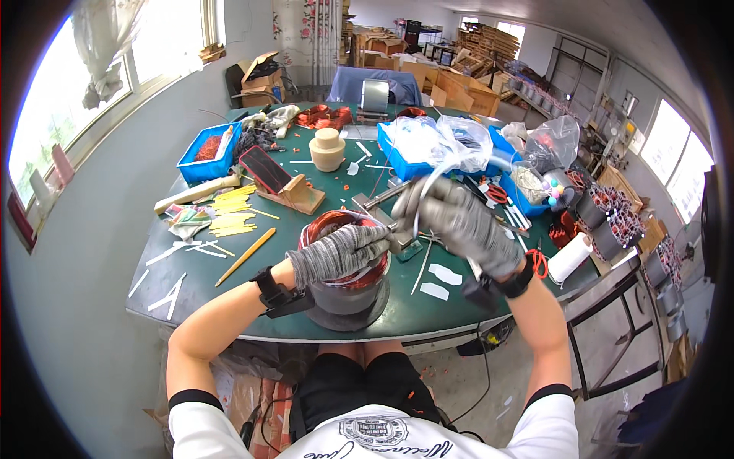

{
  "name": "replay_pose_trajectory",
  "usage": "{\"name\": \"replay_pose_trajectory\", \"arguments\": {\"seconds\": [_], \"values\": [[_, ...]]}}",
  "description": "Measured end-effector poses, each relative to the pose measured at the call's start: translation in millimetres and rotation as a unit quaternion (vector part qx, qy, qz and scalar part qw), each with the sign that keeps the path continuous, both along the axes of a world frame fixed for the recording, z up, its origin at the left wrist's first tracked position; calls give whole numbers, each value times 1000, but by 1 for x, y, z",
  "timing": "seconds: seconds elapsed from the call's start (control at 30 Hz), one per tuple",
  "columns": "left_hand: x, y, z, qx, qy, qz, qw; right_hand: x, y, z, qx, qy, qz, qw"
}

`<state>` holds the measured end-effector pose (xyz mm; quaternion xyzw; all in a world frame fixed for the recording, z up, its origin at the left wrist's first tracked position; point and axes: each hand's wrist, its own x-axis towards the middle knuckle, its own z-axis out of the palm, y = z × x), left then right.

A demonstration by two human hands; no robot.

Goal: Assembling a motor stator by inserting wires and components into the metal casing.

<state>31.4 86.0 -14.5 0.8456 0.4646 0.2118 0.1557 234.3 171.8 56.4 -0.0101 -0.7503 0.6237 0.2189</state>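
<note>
A grey motor stator [348, 304] with red-brown copper windings [327, 223] stands at the table's near edge, in front of me. My left hand [344, 251], in a grey knit glove, lies across its top. The fingers are pressed together and gripping at the right side of the windings. Just right of the stator, my gloved right hand [460, 223] is raised and smeared by motion. Its fingers are curled round a white cord [434, 177], which loops up above the hand. Behind the fingertips lies a metal bar fixture [376, 200], partly hidden by my hands.
On the green table [306, 206] lie yellow strips [232, 210], a yellow pencil-like stick [246, 256] and white paper pieces [445, 274]. A phone leans on a wooden stand [300, 196]. Blue bins [206, 164], a wooden former [327, 150] and a white thread spool [570, 258] stand around.
</note>
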Motion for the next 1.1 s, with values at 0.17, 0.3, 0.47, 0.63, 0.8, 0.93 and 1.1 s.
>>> {"name": "replay_pose_trajectory", "arguments": {"seconds": [0.17, 0.3, 0.47, 0.63, 0.8, 0.93, 1.1], "values": [[-1, 3, -9, -36, -239, -47, 969, -13, 18, 46, -80, 73, 40, 993], [11, -6, 24, -42, -197, -47, 978, 11, 46, 86, -197, 227, 103, 948], [2, 11, 78, -34, -328, -19, 944, 20, 65, 116, -169, 322, 92, 927], [6, 10, 138, -33, -324, 2, 945, -4, 31, 96, 45, 153, -148, 976], [15, 11, 148, 1, -315, 31, 949, -12, 17, 111, 123, 124, -195, 965], [11, 21, 137, 80, -276, 21, 957, -20, 19, 120, 181, 115, -210, 954], [16, 13, 145, 82, -247, 6, 966, -22, 20, 128, 206, 116, -215, 948]]}}
